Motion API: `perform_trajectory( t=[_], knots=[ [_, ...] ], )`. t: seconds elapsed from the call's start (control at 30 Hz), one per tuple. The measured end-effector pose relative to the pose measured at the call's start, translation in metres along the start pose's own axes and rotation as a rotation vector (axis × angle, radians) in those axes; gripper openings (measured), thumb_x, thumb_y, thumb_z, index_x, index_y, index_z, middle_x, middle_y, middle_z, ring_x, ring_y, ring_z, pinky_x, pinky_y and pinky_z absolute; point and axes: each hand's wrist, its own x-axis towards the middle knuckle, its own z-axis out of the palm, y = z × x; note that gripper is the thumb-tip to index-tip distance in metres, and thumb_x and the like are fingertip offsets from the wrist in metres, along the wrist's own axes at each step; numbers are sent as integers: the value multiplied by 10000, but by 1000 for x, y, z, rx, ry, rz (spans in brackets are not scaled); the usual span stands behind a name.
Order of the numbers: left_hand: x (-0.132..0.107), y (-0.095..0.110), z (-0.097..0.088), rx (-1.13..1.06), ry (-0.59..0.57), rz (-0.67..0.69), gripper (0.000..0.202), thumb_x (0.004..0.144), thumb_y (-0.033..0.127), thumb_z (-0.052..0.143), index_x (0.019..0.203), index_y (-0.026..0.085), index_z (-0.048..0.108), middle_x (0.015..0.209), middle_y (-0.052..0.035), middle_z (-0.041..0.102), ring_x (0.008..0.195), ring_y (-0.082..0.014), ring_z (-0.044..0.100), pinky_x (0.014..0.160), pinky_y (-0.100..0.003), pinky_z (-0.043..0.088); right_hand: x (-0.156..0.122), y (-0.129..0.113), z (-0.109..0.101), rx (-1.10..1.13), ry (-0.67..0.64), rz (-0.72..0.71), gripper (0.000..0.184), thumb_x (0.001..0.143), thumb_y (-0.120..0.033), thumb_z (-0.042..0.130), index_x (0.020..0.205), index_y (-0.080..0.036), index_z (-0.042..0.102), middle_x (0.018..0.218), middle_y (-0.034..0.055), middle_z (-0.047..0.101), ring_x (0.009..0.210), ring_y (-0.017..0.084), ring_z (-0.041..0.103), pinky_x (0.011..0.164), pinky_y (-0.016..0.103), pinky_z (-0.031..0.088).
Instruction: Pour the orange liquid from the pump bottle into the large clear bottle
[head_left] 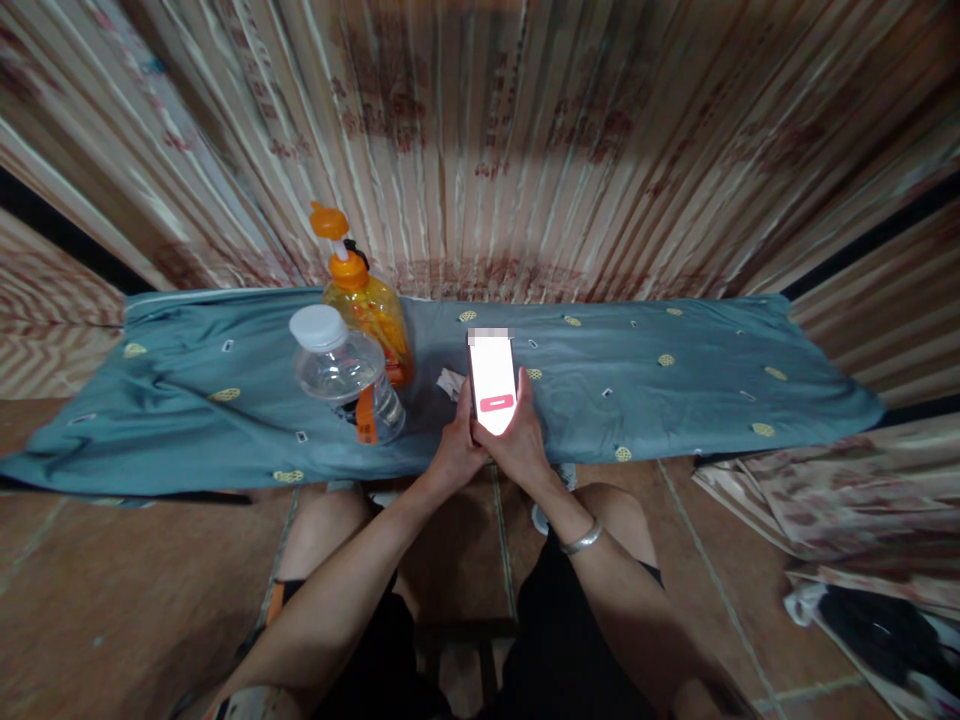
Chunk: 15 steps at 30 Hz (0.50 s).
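A smartphone (pixel 493 378) is held upright between both hands, its screen bright white with a red button low down. My left hand (pixel 459 445) wraps the phone's left side and lower edge. From the right, my right hand (pixel 519 435) grips the other side, with its thumb over the bottom of the screen. A small crumpled white scrap (pixel 450 383) lies just left of the phone. Further left stand a clear plastic bottle (pixel 341 375) with a white cap and an orange pump bottle (pixel 375 315) holding yellow-orange liquid.
A teal cloth with yellow pineapple prints (pixel 667 400) covers the narrow table. Pleated patterned curtains (pixel 480 150) hang behind it and at the sides. Below is a brown tiled floor (pixel 705 590); a dark bundle (pixel 877 630) lies at the lower right.
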Motion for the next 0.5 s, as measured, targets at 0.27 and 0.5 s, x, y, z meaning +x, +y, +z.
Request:
perform_trajectory(
  t=[0.27, 0.5],
  knots=[
    [0, -2, 0, -7, -3, 9, 1114, 757, 157, 682, 1684, 137, 64, 1171, -111, 784, 951, -237, 769, 856, -333, 605, 0, 2, 2, 2, 28, -10, 1169, 710, -321, 816, 1656, -100, 166, 1585, 252, 501, 1442, 390, 545, 1137, 550, 515],
    [0, 1, -1, 11, -19, -5, 1132, 748, 162, 690, 1686, 149, 57, 1191, -104, 779, 952, -240, 767, 870, -343, 602, 2, 7, 0, -21, 16, -18, 1188, 712, -343, 820, 1657, -87, 148, 1617, 264, 460, 1476, 399, 507, 1160, 568, 492]
  ],
)
